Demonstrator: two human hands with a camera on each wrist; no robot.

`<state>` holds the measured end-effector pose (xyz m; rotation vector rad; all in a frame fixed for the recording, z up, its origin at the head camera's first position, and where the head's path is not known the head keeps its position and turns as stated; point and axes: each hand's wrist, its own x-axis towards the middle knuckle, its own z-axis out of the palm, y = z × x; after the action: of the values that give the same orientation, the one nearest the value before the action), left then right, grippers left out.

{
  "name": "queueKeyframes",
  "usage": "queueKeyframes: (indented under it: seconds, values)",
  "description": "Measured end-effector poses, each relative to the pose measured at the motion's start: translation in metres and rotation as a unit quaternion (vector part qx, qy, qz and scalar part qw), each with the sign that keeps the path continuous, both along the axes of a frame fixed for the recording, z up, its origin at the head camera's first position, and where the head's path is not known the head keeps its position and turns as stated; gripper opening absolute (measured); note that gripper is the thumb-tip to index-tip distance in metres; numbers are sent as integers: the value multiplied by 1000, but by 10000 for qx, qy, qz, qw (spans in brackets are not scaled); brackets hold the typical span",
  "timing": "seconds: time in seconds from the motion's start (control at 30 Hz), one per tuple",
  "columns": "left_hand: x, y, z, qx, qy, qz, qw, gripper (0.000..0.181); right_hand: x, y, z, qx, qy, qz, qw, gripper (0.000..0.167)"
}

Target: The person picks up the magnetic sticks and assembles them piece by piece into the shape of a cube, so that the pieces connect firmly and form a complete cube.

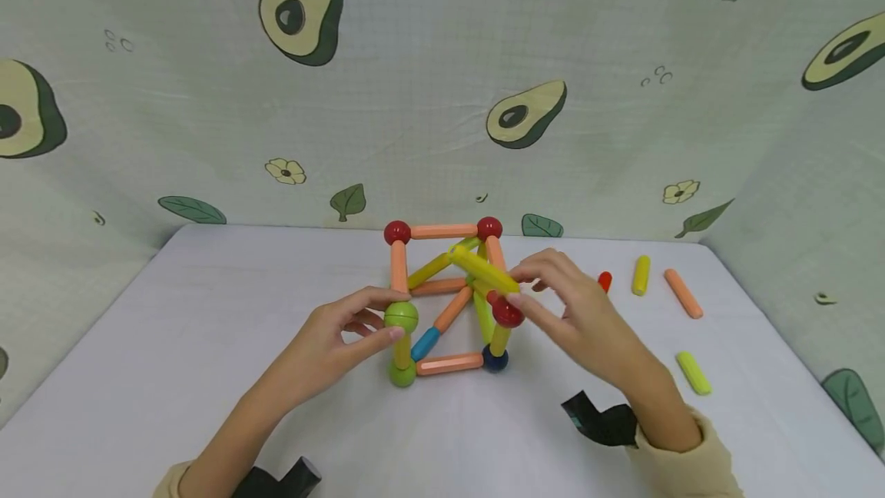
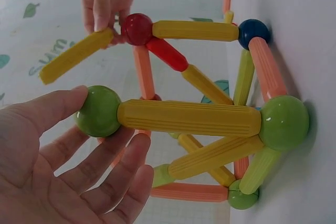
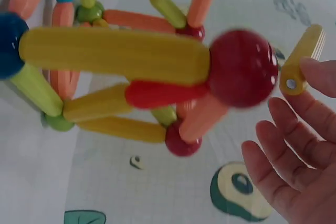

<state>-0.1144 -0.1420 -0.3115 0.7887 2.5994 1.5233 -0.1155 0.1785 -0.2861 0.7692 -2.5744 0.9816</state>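
A frame of magnetic sticks and balls stands on the table. My left hand (image 1: pixel 353 329) holds the green ball (image 2: pixel 98 110) at its near left upper corner between thumb and fingers. Below that ball a yellow stick (image 2: pixel 189 116) runs down to another green ball (image 2: pixel 284 123). My right hand (image 1: pixel 570 302) pinches a loose yellow stick (image 1: pixel 484 269) near one end, beside the red ball (image 1: pixel 508 312) at the near right upper corner. In the right wrist view, a small gap separates this stick's silver-tipped end (image 3: pixel 291 84) from the red ball. A red stick (image 3: pixel 165 94) also meets that ball.
Right of the frame lie a loose red stick (image 1: pixel 604 281), a yellow stick (image 1: pixel 641 275), an orange stick (image 1: pixel 683 293) and a lime stick (image 1: pixel 694 373). Two red balls joined by an orange stick (image 1: pixel 444 231) form the far upper edge. A patterned cloth (image 1: pixel 429 114) hangs behind.
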Motion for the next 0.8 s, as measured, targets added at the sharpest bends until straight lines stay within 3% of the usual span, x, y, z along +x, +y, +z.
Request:
queueKeyframes:
  seconds: [0.1, 0.2, 0.8]
  values:
    - [0, 1, 0, 6, -23, -35, 10000, 37, 5, -15, -5, 448, 403, 334, 9976, 29]
    - [-1, 1, 0, 14, -34, -56, 10000, 37, 6, -20, -8, 871, 683, 370, 9932, 30]
    - [0, 0, 0, -33, -188, 26, 9998, 38, 9, -23, -8, 1612, 905, 208, 9825, 25]
